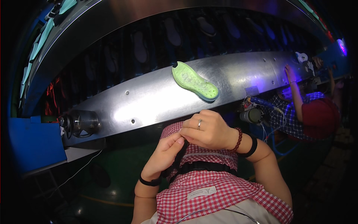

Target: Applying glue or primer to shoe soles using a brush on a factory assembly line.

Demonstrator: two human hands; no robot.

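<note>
My left hand (pixel 166 150) and my right hand (pixel 207 129) meet in front of my red-checked apron, near the front edge of the metal bench. Both are closed, with thumb and fingertips pressed together. Whatever lies between the fingers, if anything, is hidden. A black strap (pixel 180 156) runs just below the fingertips; I cannot tell if they grip it. Beyond my hands, a light green shoe sole (pixel 191 81) rests on the bench, untouched. It lies slantwise, with a black patch at its far end and a bluish rim at its near end.
Behind the steel bench (pixel 149 97) runs a dark row holding several soles (pixel 140 46). A round metal fitting (pixel 84 123) and a blue box (pixel 37 143) stand at the left end. On the right, a person in a checked top (pixel 278 110) reaches over the bench, near a green cylinder (pixel 253 115) with wires.
</note>
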